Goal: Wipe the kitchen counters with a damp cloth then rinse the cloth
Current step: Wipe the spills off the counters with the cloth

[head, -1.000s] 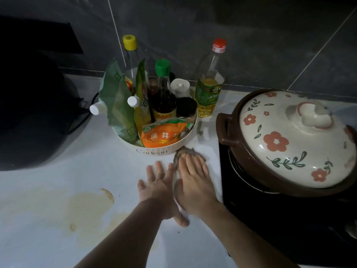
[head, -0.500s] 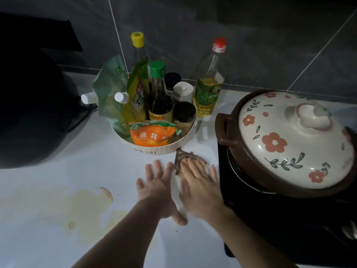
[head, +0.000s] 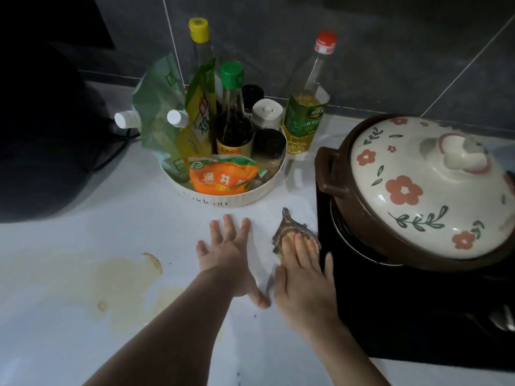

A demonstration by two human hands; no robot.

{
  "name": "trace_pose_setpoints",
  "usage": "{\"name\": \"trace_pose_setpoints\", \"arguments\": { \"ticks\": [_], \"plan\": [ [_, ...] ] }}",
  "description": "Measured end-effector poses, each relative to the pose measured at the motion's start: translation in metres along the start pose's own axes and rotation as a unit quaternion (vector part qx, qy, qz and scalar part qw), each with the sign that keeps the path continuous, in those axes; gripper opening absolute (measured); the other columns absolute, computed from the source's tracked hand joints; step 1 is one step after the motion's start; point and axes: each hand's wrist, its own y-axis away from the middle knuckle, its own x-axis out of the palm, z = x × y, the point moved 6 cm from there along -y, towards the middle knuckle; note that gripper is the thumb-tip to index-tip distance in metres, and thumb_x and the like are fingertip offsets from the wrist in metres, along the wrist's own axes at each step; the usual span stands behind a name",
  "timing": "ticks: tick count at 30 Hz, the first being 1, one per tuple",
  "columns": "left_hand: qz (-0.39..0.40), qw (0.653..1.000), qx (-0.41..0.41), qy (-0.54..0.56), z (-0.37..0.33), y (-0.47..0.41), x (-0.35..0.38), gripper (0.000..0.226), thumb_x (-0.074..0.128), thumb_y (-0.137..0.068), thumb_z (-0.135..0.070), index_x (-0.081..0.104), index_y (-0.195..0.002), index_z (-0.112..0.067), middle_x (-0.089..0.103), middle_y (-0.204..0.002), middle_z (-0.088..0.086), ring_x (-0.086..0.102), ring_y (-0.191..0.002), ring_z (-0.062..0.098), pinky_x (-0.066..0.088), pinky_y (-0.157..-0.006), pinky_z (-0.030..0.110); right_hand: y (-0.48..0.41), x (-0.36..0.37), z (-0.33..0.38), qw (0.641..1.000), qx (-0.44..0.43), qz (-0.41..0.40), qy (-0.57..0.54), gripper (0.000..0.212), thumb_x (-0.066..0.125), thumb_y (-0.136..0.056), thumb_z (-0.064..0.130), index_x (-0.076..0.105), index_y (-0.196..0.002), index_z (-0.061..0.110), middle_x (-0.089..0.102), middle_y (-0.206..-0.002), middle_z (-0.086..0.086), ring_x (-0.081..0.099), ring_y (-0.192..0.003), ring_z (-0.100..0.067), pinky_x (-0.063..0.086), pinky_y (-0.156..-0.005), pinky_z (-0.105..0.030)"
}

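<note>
While the left hand point(head: 228, 254) lay flat, fingers spread, on the counter point(head: 111, 218) at frame centre, the right hand point(head: 303, 277) pressed straight fingers on the cloth point(head: 289, 227) beside the black stove point(head: 418, 316).

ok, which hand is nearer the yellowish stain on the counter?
Left. Left hand lies flat just right of the stain; right hand presses the cloth farther right, beside the stove.

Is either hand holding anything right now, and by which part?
Nothing is gripped. The right hand presses the near part of the cloth under flat fingers. The left hand lies flat on the counter.
</note>
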Motion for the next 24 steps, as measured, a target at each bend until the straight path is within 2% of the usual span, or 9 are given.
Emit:
{"name": "trace_pose_setpoints", "arguments": {
  "ticks": [3,7,11,13,15,18,20,22,24],
  "plan": [
    [0.003,1.0,0.001,0.004,-0.001,0.001,-0.001,0.167,0.091,-0.035,-0.065,-0.024,-0.152,-0.031,-0.033,-0.158,0.006,-0.03,-0.145,0.034,0.003,-0.119,0.06,-0.041,-0.005,-0.006,1.0,-0.02,-0.008,0.003,0.066,0.018,-0.087,0.042,0.023,-0.151,0.028,0.019,-0.161,0.001,0.011,-0.149,-0.018,0.004,-0.118,-0.052],
    [0.006,1.0,-0.003,0.009,-0.001,0.0,-0.002,0.167,0.091,-0.033,-0.065,-0.022,-0.152,-0.032,-0.032,-0.159,0.005,-0.03,-0.145,0.033,0.004,-0.119,0.06,-0.094,-0.005,-0.012,1.0,0.015,0.005,-0.01,0.065,0.026,-0.09,0.038,0.019,-0.152,0.023,0.014,-0.162,-0.003,0.006,-0.149,-0.019,0.002,-0.12,-0.052],
    [0.006,1.0,-0.004,0.005,-0.001,0.0,-0.002,0.17,0.09,-0.029,-0.067,-0.021,-0.152,-0.033,-0.032,-0.159,0.006,-0.028,-0.146,0.034,0.006,-0.118,0.061,0.027,0.006,-0.007,0.999,0.015,-0.032,-0.021,0.067,0.032,-0.085,0.041,0.027,-0.151,0.025,0.026,-0.159,0.001,0.016,-0.148,-0.015,0.005,-0.118,-0.05],
    [0.003,1.0,-0.002,0.005,-0.001,0.0,-0.001,0.169,0.09,-0.029,-0.067,-0.021,-0.152,-0.033,-0.031,-0.159,0.006,-0.027,-0.146,0.035,0.006,-0.118,0.061,0.084,0.011,-0.004,1.0,0.003,-0.021,-0.006,0.068,0.037,-0.083,0.042,0.035,-0.148,0.023,0.033,-0.156,0.001,0.025,-0.146,-0.016,0.008,-0.117,-0.05],
    [0.004,1.0,-0.002,0.007,-0.001,0.001,-0.002,0.168,0.091,-0.031,-0.066,-0.021,-0.152,-0.033,-0.031,-0.159,0.006,-0.028,-0.146,0.035,0.005,-0.118,0.062,0.081,0.013,-0.009,1.0,0.005,0.004,-0.004,0.066,0.037,-0.083,0.042,0.038,-0.147,0.022,0.037,-0.154,0.001,0.028,-0.145,-0.016,0.011,-0.116,-0.053],
    [0.013,1.0,-0.003,0.006,-0.003,0.001,-0.003,0.168,0.092,-0.033,-0.065,-0.022,-0.152,-0.032,-0.032,-0.159,0.006,-0.029,-0.145,0.035,0.004,-0.117,0.062,0.007,-0.001,-0.007,1.0,-0.002,0.001,-0.004,0.065,0.031,-0.09,0.041,0.023,-0.152,0.024,0.021,-0.161,0.0,0.012,-0.149,-0.016,0.0,-0.117,-0.055],
    [0.014,1.0,-0.006,0.0,-0.003,0.001,-0.004,0.168,0.091,-0.033,-0.067,-0.021,-0.152,-0.032,-0.032,-0.159,0.006,-0.028,-0.145,0.035,0.005,-0.117,0.063,-0.039,-0.005,-0.008,1.0,0.007,0.011,-0.005,0.064,0.03,-0.092,0.039,0.018,-0.153,0.024,0.015,-0.162,-0.002,0.008,-0.149,-0.018,-0.004,-0.117,-0.055],
    [0.016,1.0,-0.009,-0.002,-0.003,0.002,-0.004,0.168,0.091,-0.032,-0.067,-0.021,-0.153,-0.032,-0.032,-0.159,0.007,-0.027,-0.146,0.035,0.006,-0.117,0.063,-0.045,-0.004,-0.01,1.0,0.013,0.016,-0.001,0.066,0.031,-0.091,0.036,0.016,-0.153,0.023,0.013,-0.163,-0.004,0.007,-0.15,-0.02,-0.004,-0.118,-0.054],
    [0.018,1.0,-0.008,-0.003,-0.004,0.004,-0.004,0.168,0.092,-0.032,-0.066,-0.02,-0.153,-0.032,-0.031,-0.159,0.006,-0.027,-0.146,0.035,0.007,-0.117,0.064,-0.003,0.004,-0.009,1.0,0.012,0.007,-0.001,0.068,0.033,-0.09,0.035,0.014,-0.154,0.023,0.012,-0.163,-0.002,0.005,-0.15,-0.018,-0.003,-0.118,-0.052]
  ]
}}
